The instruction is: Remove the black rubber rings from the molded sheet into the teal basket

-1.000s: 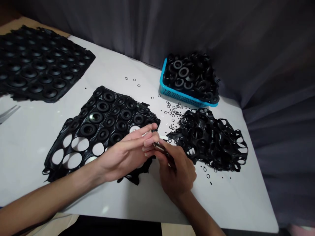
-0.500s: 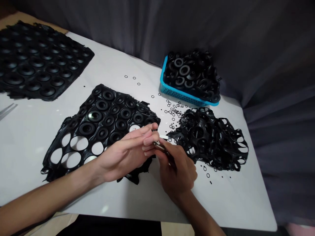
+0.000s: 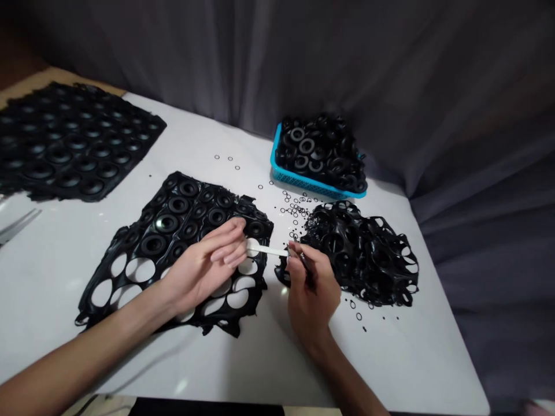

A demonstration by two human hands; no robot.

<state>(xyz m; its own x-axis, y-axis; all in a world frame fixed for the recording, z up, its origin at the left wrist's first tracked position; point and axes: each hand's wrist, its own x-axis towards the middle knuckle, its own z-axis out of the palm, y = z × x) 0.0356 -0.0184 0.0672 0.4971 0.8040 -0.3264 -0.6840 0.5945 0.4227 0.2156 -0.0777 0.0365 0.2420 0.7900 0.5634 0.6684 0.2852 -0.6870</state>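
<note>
My left hand [image 3: 217,254] hovers palm up over the middle black moulded rubber sheet [image 3: 191,199], its fingers curled together. Between it and my right hand [image 3: 314,292] stretches a thin white strip [image 3: 271,251], its left end at my left fingers and its right end at my right thumb and forefinger. A slim dark metal tool [image 3: 295,248] shows partly in my closed right hand; the palm hides the rest. The sheet holds ring-shaped parts in its upper half and open round holes in its lower half.
A blue basket [image 3: 318,186] heaped with black rubber rings stands at the back. Right of my hands lies a crumpled holed black sheet [image 3: 364,254], with small thin rings [image 3: 297,209] scattered nearby. Another moulded sheet [image 3: 78,144] and metal tweezers [image 3: 19,225] lie left. A dark curtain [image 3: 217,58] hangs behind.
My hands were together; now they are apart, the left having moved left and the right slightly lower. The white strip now spans the gap between them. The view has tilted up slightly.
</note>
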